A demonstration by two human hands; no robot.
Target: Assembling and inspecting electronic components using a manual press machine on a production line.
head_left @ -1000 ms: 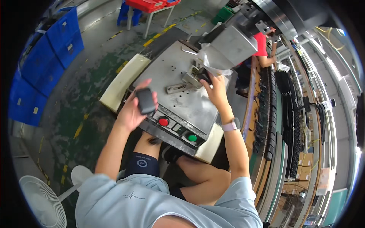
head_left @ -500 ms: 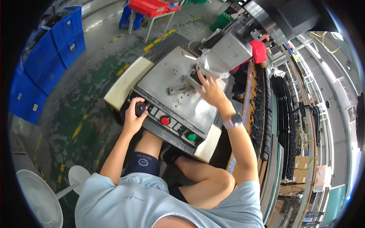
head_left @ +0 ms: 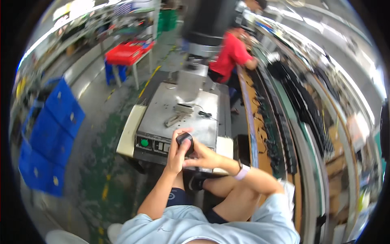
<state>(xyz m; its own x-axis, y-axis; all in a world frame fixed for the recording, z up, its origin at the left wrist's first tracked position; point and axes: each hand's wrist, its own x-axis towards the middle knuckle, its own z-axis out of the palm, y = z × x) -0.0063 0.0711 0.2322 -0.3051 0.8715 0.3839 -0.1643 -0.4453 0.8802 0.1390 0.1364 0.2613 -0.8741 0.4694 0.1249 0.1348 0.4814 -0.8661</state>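
Note:
In front of the machine's near edge, my two hands meet around a small black block (head_left: 185, 140) with rounded edges. My left hand (head_left: 174, 156) wraps it from the left, fingers behind it. From the right, my right hand (head_left: 203, 155) closes on the block too, its thumb against the near side; the block's underside is hidden. Beyond them lies the machine's metal worktable (head_left: 158, 106). On it are a metal fixture (head_left: 176, 118) and, to the right, a thin black cable (head_left: 206, 114) with a dark plug-like end.
A press head (head_left: 193, 79) stands over the worktable. The front panel carries a green button (head_left: 144, 142). Blue crates (head_left: 53, 138) are at the left, a red tray (head_left: 126, 53) farther back. To the right, a person in red (head_left: 231, 55) is beside a long conveyor line (head_left: 266, 105).
My right hand has come back from the fixture and joined my left on the block. My left hand has moved right, away from the panel's left corner. The view has tilted up and turned.

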